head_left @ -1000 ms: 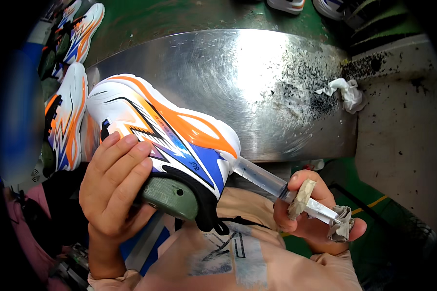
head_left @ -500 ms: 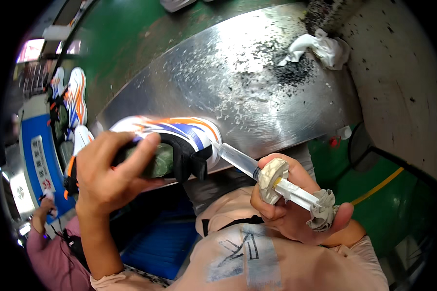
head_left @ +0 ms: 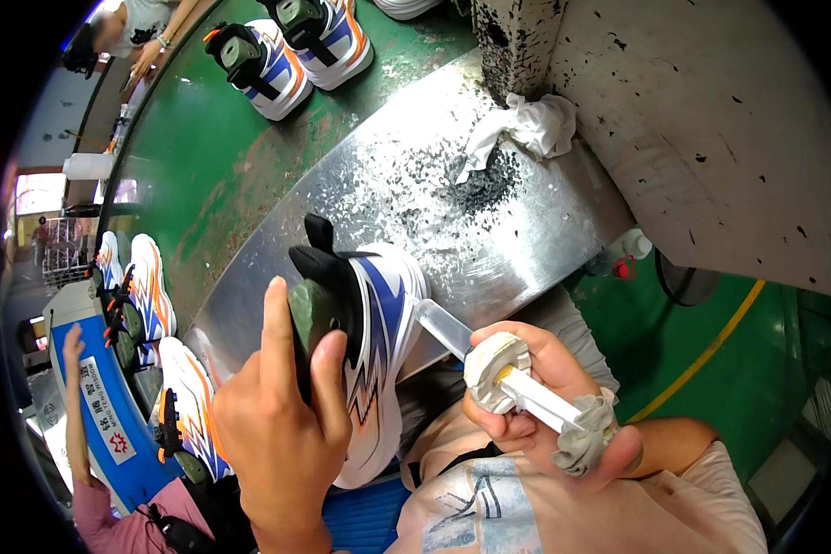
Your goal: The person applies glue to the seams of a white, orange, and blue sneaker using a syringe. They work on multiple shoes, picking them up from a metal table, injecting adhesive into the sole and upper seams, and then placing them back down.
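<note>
My left hand (head_left: 282, 420) grips a white, blue and orange sports shoe (head_left: 379, 286) by the green shoe last (head_left: 316, 309) set in its black collar. The shoe's heel points away from me and a black pull loop stands up from the collar. My right hand (head_left: 559, 369) is closed round a clear syringe (head_left: 445, 328), whose flange and plunger end are wrapped in dirty pale padding. The syringe tip meets the shoe's side near the heel, at about the sole edge. My thumb rests at the plunger end.
A scuffed metal plate (head_left: 342, 175) with black and white residue lies beyond the shoe, with a crumpled white cloth (head_left: 535, 125) on it. Similar shoes stand on the green surface (head_left: 194, 157) and at left. Beside a white panel (head_left: 692, 138) is a red-capped bottle (head_left: 625, 265). Two people work nearby.
My left hand has turned the shoe from lying crosswise to heel-away, its side now toward the syringe. The syringe stays at the shoe. Two more shoes show at the top as the view has shifted.
</note>
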`<state>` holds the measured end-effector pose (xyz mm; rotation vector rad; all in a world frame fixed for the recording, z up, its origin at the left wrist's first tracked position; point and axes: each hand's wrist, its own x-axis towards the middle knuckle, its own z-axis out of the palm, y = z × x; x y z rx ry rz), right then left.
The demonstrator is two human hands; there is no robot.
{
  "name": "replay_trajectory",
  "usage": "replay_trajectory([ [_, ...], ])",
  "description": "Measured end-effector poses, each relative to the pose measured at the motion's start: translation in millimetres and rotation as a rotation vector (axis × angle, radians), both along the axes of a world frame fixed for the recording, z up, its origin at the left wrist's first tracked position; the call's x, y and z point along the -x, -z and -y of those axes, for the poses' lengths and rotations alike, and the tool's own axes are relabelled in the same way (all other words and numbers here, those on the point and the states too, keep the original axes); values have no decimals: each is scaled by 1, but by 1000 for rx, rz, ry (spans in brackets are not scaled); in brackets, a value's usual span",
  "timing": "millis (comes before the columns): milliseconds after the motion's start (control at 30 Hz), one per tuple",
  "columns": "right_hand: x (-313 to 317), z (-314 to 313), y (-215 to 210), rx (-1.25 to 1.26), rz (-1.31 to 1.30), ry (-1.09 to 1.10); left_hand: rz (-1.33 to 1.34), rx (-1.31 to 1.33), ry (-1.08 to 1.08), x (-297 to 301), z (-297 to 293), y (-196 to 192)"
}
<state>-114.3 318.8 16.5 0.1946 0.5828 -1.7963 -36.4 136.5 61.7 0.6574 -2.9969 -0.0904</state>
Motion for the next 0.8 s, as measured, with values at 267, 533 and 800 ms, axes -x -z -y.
replay_trajectory([
  [267,-42,-5,22,243,-311,68,-34,-107,-180,16,3,-7],
  [533,-67,-10,9,66,-340,101,-115,-170,-135,12,18,-1],
  [800,31,27,60,317,298,8,-283,-374,411,-54,31,11],
])
